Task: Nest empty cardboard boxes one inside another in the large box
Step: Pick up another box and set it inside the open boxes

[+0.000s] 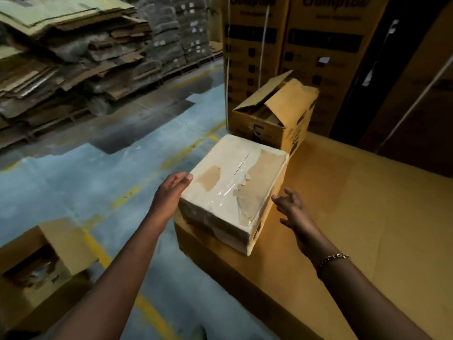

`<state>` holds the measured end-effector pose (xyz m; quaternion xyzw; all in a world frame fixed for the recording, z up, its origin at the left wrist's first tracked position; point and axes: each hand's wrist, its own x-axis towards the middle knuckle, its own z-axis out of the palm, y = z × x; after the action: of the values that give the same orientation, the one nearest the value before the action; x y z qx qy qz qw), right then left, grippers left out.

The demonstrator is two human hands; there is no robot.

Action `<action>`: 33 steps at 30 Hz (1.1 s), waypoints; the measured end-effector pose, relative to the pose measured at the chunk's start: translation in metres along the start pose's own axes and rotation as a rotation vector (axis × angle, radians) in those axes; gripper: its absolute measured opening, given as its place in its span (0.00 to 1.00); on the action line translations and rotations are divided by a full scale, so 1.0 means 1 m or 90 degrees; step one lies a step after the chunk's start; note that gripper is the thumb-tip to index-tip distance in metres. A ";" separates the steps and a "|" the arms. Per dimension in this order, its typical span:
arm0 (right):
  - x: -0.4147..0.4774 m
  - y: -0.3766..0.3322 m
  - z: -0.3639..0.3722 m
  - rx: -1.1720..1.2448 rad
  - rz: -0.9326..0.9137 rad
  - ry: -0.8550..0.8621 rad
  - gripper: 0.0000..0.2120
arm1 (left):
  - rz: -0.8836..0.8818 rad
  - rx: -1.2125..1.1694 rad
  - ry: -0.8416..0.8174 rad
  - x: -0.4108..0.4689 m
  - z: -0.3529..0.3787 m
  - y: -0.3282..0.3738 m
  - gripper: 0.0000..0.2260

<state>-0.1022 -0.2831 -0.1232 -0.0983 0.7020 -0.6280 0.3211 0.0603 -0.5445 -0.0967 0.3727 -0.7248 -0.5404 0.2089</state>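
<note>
Head view: the left hand [171, 192] presses flat against the left side of the taped box [235, 182], fingers straight and together. The right hand [291, 207] hovers just beside the box's right side, fingers spread apart and holding nothing. Beyond the fingertips stands an open box [277, 119] with its flaps up. Both boxes rest on a broad cardboard surface [355, 217].

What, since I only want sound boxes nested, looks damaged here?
The pale taped box has its top surface peeled away in brown patches on both sides of the tape seam, leaving ragged edges. Behind it, the open box has one raised flap creased and bent at its corner. Nothing looks spilled.
</note>
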 end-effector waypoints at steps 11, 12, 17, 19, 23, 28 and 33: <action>-0.013 0.021 0.048 0.084 0.129 0.076 0.33 | -0.163 0.082 -0.346 0.089 0.018 -0.023 0.34; -0.021 0.021 0.043 0.086 0.124 0.091 0.29 | -0.156 0.086 -0.361 0.086 0.029 -0.026 0.34; -0.072 0.029 -0.024 0.081 0.144 0.221 0.20 | -0.132 0.065 -0.457 0.036 0.102 -0.018 0.30; -0.093 0.033 -0.059 0.086 0.158 0.254 0.17 | -0.120 0.067 -0.486 0.015 0.135 -0.010 0.30; -0.120 0.043 -0.127 0.100 0.173 0.303 0.16 | -0.061 0.132 -0.501 -0.025 0.198 0.012 0.33; -0.137 0.058 -0.206 0.101 0.189 0.324 0.17 | -0.030 0.177 -0.463 -0.064 0.267 0.033 0.42; -0.143 0.057 -0.268 0.082 0.197 0.301 0.18 | -0.030 0.206 -0.464 -0.095 0.309 0.049 0.39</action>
<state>-0.1299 0.0248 -0.1292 0.1796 0.7229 -0.6203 0.2459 -0.1131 -0.2710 -0.1430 0.2015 -0.8182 -0.5210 -0.1358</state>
